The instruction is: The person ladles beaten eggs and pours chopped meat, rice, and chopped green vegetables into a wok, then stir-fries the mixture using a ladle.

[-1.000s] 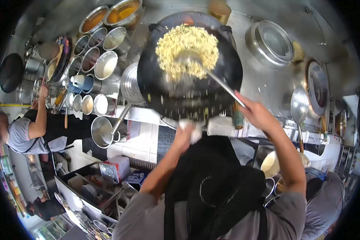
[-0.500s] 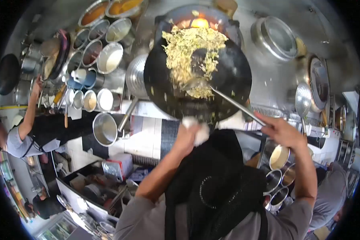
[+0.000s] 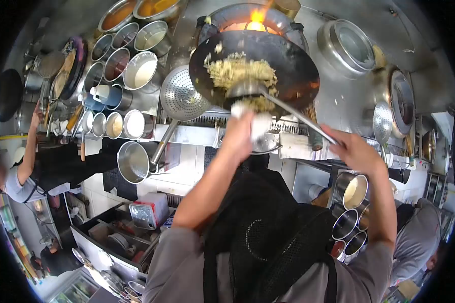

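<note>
My left hand is closed around a white cloth at the near edge of a black wok; the part of the wok under the cloth is hidden. The wok is tilted and raised off the burner ring. My right hand grips the long handle of a ladle, and its bowl lies in the food close to the wok's near side. Pale yellow chopped food with green bits is tumbling in the wok, some pieces in the air.
Flame rises from the burner behind the wok. A perforated strainer rests to the left, near several metal pots of sauces. A lidded pot stands right. A co-worker reaches at far left; another person bends at right.
The wok has tipped and come nearer, baring more of the burner and a bigger flame. The food has bunched together and is tossing. My left hand has shifted slightly up.
</note>
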The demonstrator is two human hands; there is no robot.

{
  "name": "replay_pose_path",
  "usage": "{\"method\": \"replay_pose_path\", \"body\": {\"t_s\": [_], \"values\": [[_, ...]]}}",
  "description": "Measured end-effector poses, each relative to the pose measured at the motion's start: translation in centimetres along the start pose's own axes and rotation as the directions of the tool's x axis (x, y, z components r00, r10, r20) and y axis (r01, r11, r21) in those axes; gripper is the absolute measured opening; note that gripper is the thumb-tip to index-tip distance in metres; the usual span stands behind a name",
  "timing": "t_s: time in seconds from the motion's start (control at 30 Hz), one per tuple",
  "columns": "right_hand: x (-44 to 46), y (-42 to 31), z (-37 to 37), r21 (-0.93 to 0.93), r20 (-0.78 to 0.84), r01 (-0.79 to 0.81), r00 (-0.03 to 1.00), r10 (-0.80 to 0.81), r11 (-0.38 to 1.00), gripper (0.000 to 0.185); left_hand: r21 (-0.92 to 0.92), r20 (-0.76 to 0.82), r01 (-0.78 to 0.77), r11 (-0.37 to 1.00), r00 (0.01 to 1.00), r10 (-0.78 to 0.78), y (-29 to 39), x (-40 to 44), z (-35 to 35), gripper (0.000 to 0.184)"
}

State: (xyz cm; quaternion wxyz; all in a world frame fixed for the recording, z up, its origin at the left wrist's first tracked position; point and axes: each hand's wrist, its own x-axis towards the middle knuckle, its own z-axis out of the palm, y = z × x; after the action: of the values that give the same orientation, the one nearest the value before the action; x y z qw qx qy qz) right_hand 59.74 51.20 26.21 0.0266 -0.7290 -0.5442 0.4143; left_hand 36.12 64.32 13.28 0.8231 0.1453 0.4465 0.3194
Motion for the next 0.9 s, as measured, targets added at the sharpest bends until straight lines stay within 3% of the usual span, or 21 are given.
{"method": "replay_pose_path", "body": {"t_s": [0.03, 0.1, 0.17, 0.2, 0.23, 0.3, 0.4, 0.43, 0.5, 0.53, 0.57, 0.63, 0.67, 0.7, 0.77, 0.8, 0.83, 0.87, 0.9], "values": [[1.8, 0.5, 0.9, -0.004, 0.0, -0.004, 1.0, 0.004, 1.0, 0.053, 0.075, 0.101, -0.047, 0.996, 0.994, 0.039, -0.2, 3.7, -0.6, 0.014], [6.4, 2.3, 2.8, -0.192, -0.209, -0.008, 0.977, -0.032, 0.981, 0.051, 0.104, 0.092, -0.116, 0.988, 0.99, 0.106, -4.6, 6.6, -4.0, 0.011], [5.1, 0.4, 3.6, -0.022, -0.206, -0.064, 0.977, 0.058, 0.998, 0.051, 0.05, 0.152, -0.112, 0.992, 0.983, 0.104, -7.8, 5.4, -7.9, 0.026], [5.3, 4.5, 6.9, 0.006, -0.475, 0.326, 0.833, -0.284, 0.945, 0.051, 0.075, 0.159, -0.081, 0.994, 0.985, 0.068, -7.6, 3.7, -8.5, 0.032], [3.2, 3.6, 7.2, 0.275, -0.361, 0.112, 0.932, -0.005, 0.955, 0.049, 0.136, 0.186, -0.061, 0.989, 0.982, 0.035, -8.1, 3.2, -10.0, 0.037], [1.8, 3.7, 9.7, 0.63, -0.318, 0.096, 0.937, 0.143, 0.77, 0.049, 0.122, 0.131, -0.082, 0.989, 0.989, 0.066, -7.4, 1.6, -9.0, 0.032], [1.1, 1.1, 10.8, 0.628, -0.386, 0.087, 0.898, 0.212, 0.774, 0.052, 0.114, 0.149, -0.228, 0.967, 0.966, 0.21, -4.6, 4.1, -7.4, 0.019], [1.0, 0.7, 10.8, 0.62, -0.409, 0.1, 0.887, 0.212, 0.778, 0.052, 0.196, 0.219, -0.3, 0.934, 0.941, 0.256, -3.5, 5.1, -8.0, 0.027], [1.0, 0.2, 10.8, 0.7, -0.306, -0.011, 0.899, 0.313, 0.715, 0.056, 0.347, 0.189, -0.409, 0.844, 0.912, 0.364, -2.5, 4.8, -8.8, 0.037], [0.9, -0.6, 10.3, 0.756, -0.229, -0.067, 0.905, 0.358, 0.651, 0.059, 0.466, 0.176, -0.462, 0.755, 0.884, 0.432, -3.1, 5.8, -10.5, 0.045], [0.7, -1.5, 9.8, 0.756, -0.259, -0.044, 0.897, 0.359, 0.653, 0.059, 0.616, 0.265, -0.549, 0.565, 0.82, 0.508, -2.5, 5.6, -11.4, 0.056], [-0.3, -3.7, 8.4, 0.976, -0.009, -0.064, 0.942, 0.335, 0.207, 0.057, 0.771, 0.3, -0.542, 0.335, 0.773, 0.559, -1.0, 3.9, -11.4, 0.059], [-1.3, -5.6, 7.1, 0.994, 0.051, -0.075, 0.962, 0.269, 0.079, 0.034, 0.793, 0.291, -0.527, 0.304, 0.767, 0.571, -1.1, 3.7, -11.4, 0.059], [-1.7, -6.0, 6.2, 0.995, 0.033, -0.058, 0.964, 0.265, 0.086, 0.034, 0.816, 0.275, -0.507, 0.277, 0.762, 0.586, -1.3, 3.8, -11.4, 0.06], [-2.1, -6.0, 5.3, 0.921, 0.221, -0.215, 0.975, -0.02, -0.324, 0.018, 0.832, 0.24, -0.471, 0.293, 0.782, 0.575, -1.8, 4.7, -11.4, 0.059], [-2.0, -5.8, 5.0, 0.905, 0.26, -0.277, 0.961, -0.096, -0.322, 0.024, 0.783, 0.224, -0.473, 0.405, 0.821, 0.526, -2.2, 4.6, -11.2, 0.059], [-1.3, -5.9, 5.1, 0.851, 0.24, -0.295, 0.954, -0.179, -0.435, 0.03, 0.721, 0.211, -0.464, 0.514, 0.854, 0.475, -3.0, 4.1, -10.9, 0.06], [-1.0, -6.9, 5.2, 0.861, 0.249, -0.251, 0.966, -0.063, -0.443, 0.032, 0.639, 0.219, -0.463, 0.614, 0.875, 0.431, -4.1, 3.0, -10.3, 0.058], [-0.6, -7.7, 4.8, 0.878, 0.244, -0.198, 0.969, 0.05, -0.435, 0.035, 0.46, 0.13, -0.415, 0.785, 0.906, 0.402, -4.9, 0.9, -8.7, 0.049]]}}
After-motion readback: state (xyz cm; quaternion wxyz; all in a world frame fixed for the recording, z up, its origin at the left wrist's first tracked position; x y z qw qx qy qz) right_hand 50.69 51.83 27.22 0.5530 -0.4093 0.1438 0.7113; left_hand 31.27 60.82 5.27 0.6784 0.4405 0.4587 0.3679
